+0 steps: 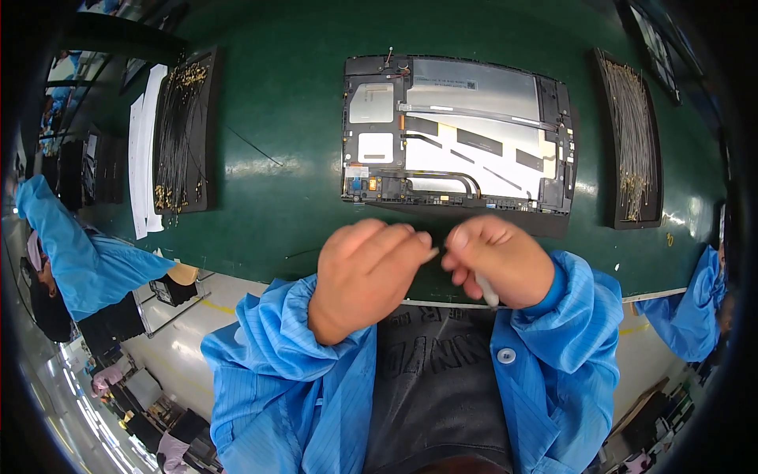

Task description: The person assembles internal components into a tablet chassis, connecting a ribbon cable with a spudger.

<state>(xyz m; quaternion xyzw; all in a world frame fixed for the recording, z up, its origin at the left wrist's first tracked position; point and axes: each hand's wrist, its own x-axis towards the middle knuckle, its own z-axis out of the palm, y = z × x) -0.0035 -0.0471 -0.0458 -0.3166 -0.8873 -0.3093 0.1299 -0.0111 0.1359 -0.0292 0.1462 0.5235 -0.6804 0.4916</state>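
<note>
My left hand (367,272) is closed in a pinch, its back turned up, over the table's near edge. A thin black cable (302,253) trails out from its left side; the part inside the fingers is hidden. Close to its fingertips, with a small gap between, my right hand (501,257) is curled shut. A whitish stick-like tool (488,292) sticks out below its fingers. Just beyond both hands lies an opened flat device panel (474,134), with a black frame, silver plates, ribbon cables and small boards.
On the green table (276,95), a black tray (209,126) of thin cables with gold-coloured ends stands at left, beside white paper strips (142,158). Another cable tray (655,158) stands at right. One loose cable (257,148) lies at left. Blue-sleeved people (95,245) sit at both sides.
</note>
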